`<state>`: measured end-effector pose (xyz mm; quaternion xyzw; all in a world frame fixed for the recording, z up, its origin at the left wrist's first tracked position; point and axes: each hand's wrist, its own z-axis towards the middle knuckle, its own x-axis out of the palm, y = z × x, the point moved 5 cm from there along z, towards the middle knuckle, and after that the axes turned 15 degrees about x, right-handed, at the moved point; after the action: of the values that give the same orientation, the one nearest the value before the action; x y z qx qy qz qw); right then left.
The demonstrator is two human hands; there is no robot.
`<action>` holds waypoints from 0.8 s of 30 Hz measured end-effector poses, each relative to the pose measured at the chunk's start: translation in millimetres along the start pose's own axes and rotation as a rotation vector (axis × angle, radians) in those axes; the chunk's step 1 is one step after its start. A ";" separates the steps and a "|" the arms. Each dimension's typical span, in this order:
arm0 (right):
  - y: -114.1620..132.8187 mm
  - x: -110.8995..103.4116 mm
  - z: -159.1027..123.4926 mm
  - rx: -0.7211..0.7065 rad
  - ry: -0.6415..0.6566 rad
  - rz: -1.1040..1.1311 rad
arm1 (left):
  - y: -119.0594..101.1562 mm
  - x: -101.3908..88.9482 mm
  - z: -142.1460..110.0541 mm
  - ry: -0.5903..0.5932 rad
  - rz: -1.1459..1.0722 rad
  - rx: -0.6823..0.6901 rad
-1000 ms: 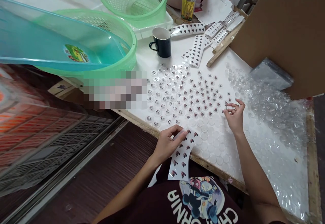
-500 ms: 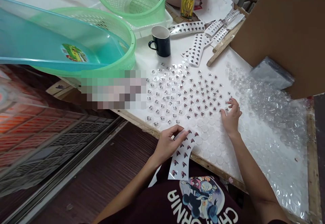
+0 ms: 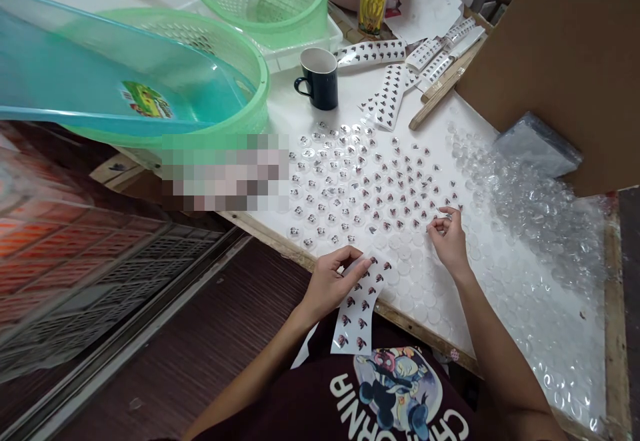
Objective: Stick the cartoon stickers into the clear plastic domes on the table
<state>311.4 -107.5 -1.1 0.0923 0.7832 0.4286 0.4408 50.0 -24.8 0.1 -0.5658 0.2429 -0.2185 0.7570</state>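
My left hand (image 3: pixel 336 279) pinches the upper end of a white sticker sheet (image 3: pixel 356 317) between thumb and fingers. Small dark cartoon figures run down the sheet, which hangs over the table's front edge. Over the table, my right hand (image 3: pixel 449 239) has its thumb and fingertips drawn together; whatever is between them is too small to make out. It is at the right border of many clear round discs (image 3: pixel 387 194) that bear stickers. Plain clear discs (image 3: pixel 413 267) lie between my two hands, close to the table edge.
A heap of loose clear discs (image 3: pixel 530 207) covers the right side, beside a cardboard panel (image 3: pixel 550 67). Further back are a dark mug (image 3: pixel 323 87), more sticker strips (image 3: pixel 390 97), a wooden strip (image 3: pixel 440 91), and a glass (image 3: pixel 373 4). Green baskets (image 3: pixel 260 87) and a blue tub (image 3: pixel 190 97) stand left.
My right hand has moved slightly left and toward me, and its spread fingers have closed together. The left hand keeps its hold on the sheet. The view has shifted a little.
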 end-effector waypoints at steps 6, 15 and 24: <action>7.8 8.1 -3.8 -0.117 -0.019 -0.183 | 1.2 -0.3 -0.4 0.000 0.001 0.013; 10.0 18.9 -8.9 -0.217 -0.181 -0.450 | -0.7 -0.7 -0.7 0.010 -0.014 0.016; 15.0 -6.2 -10.7 -0.205 -0.331 -0.319 | -1.8 -2.0 -2.3 0.034 -0.037 0.028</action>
<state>303.3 -107.8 16.6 -0.0087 0.6577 0.4098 0.6320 46.9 -25.8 1.5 -0.5559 0.2424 -0.2453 0.7564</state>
